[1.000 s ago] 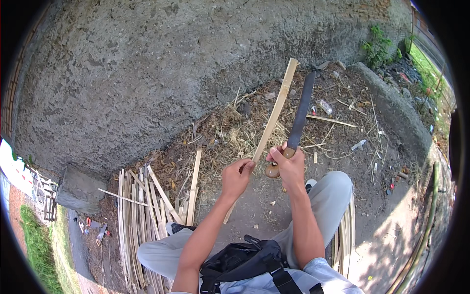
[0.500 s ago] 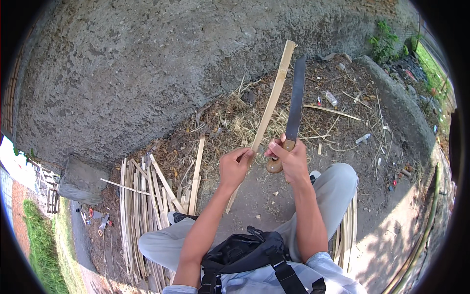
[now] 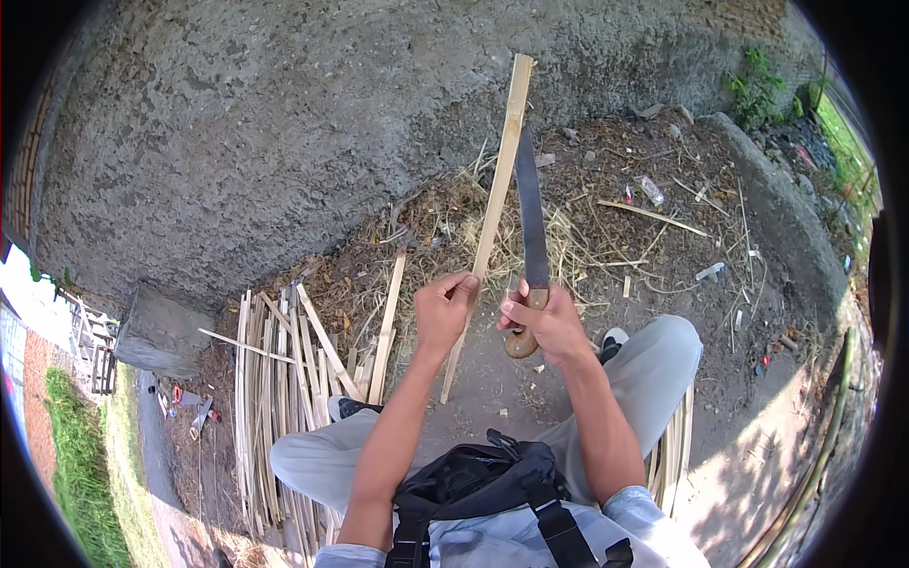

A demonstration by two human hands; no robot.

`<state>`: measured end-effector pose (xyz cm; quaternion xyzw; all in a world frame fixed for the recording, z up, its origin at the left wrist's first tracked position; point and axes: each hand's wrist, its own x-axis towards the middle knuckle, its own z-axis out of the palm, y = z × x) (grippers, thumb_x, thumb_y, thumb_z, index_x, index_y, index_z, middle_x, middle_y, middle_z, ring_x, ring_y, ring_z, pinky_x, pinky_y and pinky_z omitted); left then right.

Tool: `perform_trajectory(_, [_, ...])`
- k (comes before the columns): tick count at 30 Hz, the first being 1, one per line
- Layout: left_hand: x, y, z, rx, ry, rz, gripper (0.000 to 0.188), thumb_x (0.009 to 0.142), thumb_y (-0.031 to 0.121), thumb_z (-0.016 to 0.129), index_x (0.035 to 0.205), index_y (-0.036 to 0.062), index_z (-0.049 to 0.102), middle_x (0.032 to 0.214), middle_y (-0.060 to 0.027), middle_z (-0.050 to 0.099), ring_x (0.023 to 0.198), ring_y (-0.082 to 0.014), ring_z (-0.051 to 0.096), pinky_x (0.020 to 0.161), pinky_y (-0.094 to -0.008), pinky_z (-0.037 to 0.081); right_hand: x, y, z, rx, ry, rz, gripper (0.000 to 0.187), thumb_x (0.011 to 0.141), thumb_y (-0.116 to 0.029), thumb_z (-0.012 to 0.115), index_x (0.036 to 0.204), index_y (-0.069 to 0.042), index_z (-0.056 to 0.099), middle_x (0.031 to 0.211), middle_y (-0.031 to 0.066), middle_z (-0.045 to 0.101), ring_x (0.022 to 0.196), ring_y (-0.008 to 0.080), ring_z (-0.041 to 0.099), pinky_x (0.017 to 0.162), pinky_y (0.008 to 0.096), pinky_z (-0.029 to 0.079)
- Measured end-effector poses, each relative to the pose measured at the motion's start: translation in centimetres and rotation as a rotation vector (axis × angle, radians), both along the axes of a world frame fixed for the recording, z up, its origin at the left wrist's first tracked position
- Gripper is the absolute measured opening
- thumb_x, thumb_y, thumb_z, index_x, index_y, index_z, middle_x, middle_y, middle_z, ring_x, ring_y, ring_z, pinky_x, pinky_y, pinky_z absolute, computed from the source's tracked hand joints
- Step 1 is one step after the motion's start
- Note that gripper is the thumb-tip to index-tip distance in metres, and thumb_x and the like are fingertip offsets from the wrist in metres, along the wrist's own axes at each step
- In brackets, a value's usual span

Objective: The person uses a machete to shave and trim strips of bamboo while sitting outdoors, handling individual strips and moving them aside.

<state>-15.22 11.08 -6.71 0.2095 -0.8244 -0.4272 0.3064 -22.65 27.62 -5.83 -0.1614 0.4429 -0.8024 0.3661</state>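
My left hand pinches a long pale bamboo strip, which slants up toward the wall with its lower end hanging below the fingers. A machete with a dark blade is in my right hand, the fingers wrapped round its wooden handle. The blade points up and away, and its tip overlaps the strip's right edge in view. Whether the two touch I cannot tell. Between the hands lies a small gap.
Bamboo strips lie heaped at my left, and more strips by my right leg. A rough grey wall rises ahead. Shavings and a plastic bottle litter the ground. A saw lies far left.
The top of the bamboo strip has swung left and a little upward. The machete has tilted left, bringing its tip up to the strip in view; my right hand has shifted slightly left and down.
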Motion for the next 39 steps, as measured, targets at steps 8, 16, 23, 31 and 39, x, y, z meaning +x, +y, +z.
perform_trajectory(8, [1.6,-5.4,-0.2,0.014,0.043,0.158,0.023,0.087,0.020,0.069,0.094,-0.0025,0.070,0.064,-0.0026,0.061,0.057,-0.0065,0.048,0.054,-0.0250,0.040,1.7,0.0,-1.9,0.052,0.031,0.132,0.024,0.081,0.001,0.069,0.085,-0.007,0.046,0.077,0.0058,0.060,0.068,0.0169,0.063,0.063,0.0316,0.054])
perform_trajectory(16, [7.0,-10.3,1.7,0.053,0.143,0.356,0.031,0.091,0.025,0.065,0.099,-0.0040,0.069,0.068,-0.0023,0.062,0.059,-0.0067,0.053,0.053,-0.0233,0.045,-1.3,1.5,-0.9,0.247,0.020,-0.115,0.022,0.075,0.000,0.071,0.080,-0.004,0.049,0.073,0.0072,0.061,0.061,0.0151,0.062,0.059,0.0287,0.052])
perform_trajectory(23, [12.5,-11.8,3.8,0.051,0.098,0.324,0.027,0.093,0.021,0.061,0.098,-0.0050,0.066,0.079,-0.0068,0.066,0.068,-0.0100,0.062,0.058,-0.0240,0.054,-5.9,0.7,-4.3,0.445,0.250,-0.568,0.021,0.070,-0.002,0.069,0.082,0.003,0.053,0.083,0.0102,0.064,0.071,0.0137,0.063,0.066,0.0287,0.049])
perform_trajectory(31, [14.9,-10.8,5.3,-0.005,0.132,0.396,0.023,0.091,0.012,0.059,0.110,-0.0021,0.060,0.095,-0.0080,0.064,0.073,-0.0108,0.064,0.050,-0.0213,0.050,-5.9,0.4,-3.9,0.208,0.100,-0.632,0.017,0.079,0.005,0.064,0.088,0.003,0.050,0.108,0.0212,0.062,0.086,0.0207,0.067,0.076,0.0310,0.055])
perform_trajectory(39, [16.6,-11.6,7.7,-0.006,-0.023,0.301,0.033,0.083,0.003,0.054,0.116,0.0034,0.061,0.094,-0.0062,0.063,0.061,-0.0068,0.055,0.045,-0.0206,0.041,-5.4,0.0,-5.1,0.526,0.204,-0.415,0.010,0.085,-0.002,0.061,0.089,0.007,0.057,0.083,0.0165,0.067,0.068,0.0199,0.069,0.057,0.0284,0.056])
